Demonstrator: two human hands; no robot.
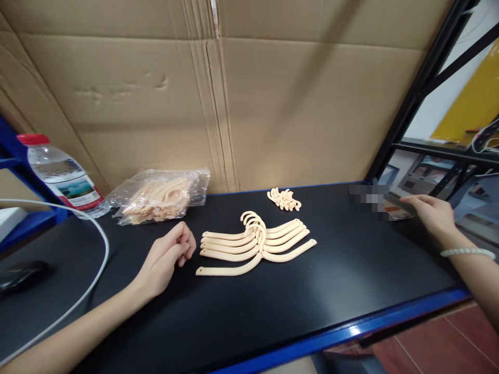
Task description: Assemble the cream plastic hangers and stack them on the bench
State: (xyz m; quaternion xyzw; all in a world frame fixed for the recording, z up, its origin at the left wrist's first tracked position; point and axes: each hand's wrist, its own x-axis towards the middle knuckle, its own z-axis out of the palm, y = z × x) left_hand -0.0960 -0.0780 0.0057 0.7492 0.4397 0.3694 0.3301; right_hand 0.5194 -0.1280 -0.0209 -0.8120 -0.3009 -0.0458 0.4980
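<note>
Several cream plastic clothes hangers (pixel 230 256) lie overlapped in a row on the black tabletop, their hooks bunched at the middle. Just left of their arm ends, my left hand (pixel 169 257) rests with its fingers curled in, and nothing shows in it. Far to the right, my right hand (pixel 432 215) has its fingers stretched out, with a bracelet on the wrist. Its fingertips are at the edge of a flat object (pixel 395 210), partly pixelated; I cannot tell whether they touch it. Behind the hangers sits a small pile of loose cream hooks (pixel 284 199).
A clear plastic bag (pixel 159 195) of cream hanger parts lies at the back left, beside a red-capped water bottle (pixel 68 176). A white cable (pixel 105 249) loops over the left side near a black mouse (pixel 23 276). Cardboard (pixel 292 104) stands behind the table.
</note>
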